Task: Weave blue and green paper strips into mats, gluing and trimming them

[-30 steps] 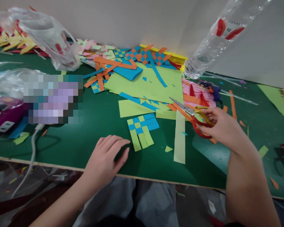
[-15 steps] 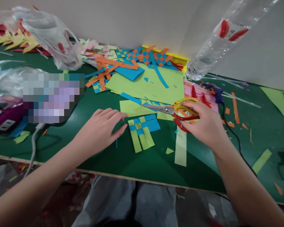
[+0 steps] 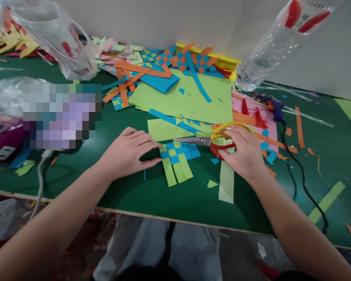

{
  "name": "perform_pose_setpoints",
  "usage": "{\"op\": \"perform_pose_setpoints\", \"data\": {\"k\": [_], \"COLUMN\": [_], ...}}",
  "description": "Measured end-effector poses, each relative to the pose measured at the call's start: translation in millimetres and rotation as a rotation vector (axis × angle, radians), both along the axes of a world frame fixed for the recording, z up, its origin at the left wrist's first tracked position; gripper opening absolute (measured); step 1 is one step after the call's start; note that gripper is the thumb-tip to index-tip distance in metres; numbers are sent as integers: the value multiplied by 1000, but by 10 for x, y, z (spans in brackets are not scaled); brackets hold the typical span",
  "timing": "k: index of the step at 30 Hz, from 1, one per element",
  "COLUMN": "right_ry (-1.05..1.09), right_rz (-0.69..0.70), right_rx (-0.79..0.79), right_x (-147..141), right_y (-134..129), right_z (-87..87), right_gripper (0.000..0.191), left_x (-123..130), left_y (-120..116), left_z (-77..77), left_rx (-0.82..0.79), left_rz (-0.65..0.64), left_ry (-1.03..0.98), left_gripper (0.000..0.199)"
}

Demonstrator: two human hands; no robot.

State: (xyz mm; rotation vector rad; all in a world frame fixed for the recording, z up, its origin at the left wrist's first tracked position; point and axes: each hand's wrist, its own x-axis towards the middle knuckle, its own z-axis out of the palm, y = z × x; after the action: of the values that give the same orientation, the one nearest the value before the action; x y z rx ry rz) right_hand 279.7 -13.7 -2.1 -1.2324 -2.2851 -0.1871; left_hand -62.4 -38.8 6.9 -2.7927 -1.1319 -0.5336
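Note:
A small woven piece of blue and light-green paper strips [image 3: 174, 159] lies on the green table, its green tails pointing toward me. Just left of it is my left hand [image 3: 131, 155], fingers apart, thumb and fingertips at its left edge. My right hand [image 3: 242, 150] grips the scissors [image 3: 203, 141] by the yellow and red handles. The nearly closed blades point left, over the top edge of the woven piece. A light-green paper piece [image 3: 169, 130] lies behind the blades. Below my right hand is a pale strip [image 3: 226, 183].
Green sheets [image 3: 184, 95] lie at the back, with woven pieces and orange strips around them. A plastic bottle [image 3: 269, 54] stands at the back right, near a glue gun [image 3: 276, 109] and its black cable. At left are a plastic bag [image 3: 58, 43] and a purple box [image 3: 6, 138].
My right hand has moved left with the scissors, bringing the blades over the top of the woven piece. My left hand has shifted slightly right, up to its edge. The view has shifted a little.

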Motion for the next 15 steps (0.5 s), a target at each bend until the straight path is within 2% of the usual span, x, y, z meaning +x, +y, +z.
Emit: {"op": "perform_pose_setpoints", "data": {"k": [6, 11, 15], "right_ry": [-82, -82, -94], "right_rz": [84, 129, 136], "right_rx": [59, 31, -18], "right_x": [35, 78, 102], "right_y": [2, 17, 35], "right_z": [75, 122, 122], "right_gripper": [34, 34, 33], "left_x": [14, 8, 20], "left_y": [-2, 13, 12], "left_z": [-28, -26, -16], "left_rx": [6, 22, 15], "left_rz": [-32, -47, -7], "left_ry": [24, 12, 7], "left_gripper": [37, 33, 34]}}
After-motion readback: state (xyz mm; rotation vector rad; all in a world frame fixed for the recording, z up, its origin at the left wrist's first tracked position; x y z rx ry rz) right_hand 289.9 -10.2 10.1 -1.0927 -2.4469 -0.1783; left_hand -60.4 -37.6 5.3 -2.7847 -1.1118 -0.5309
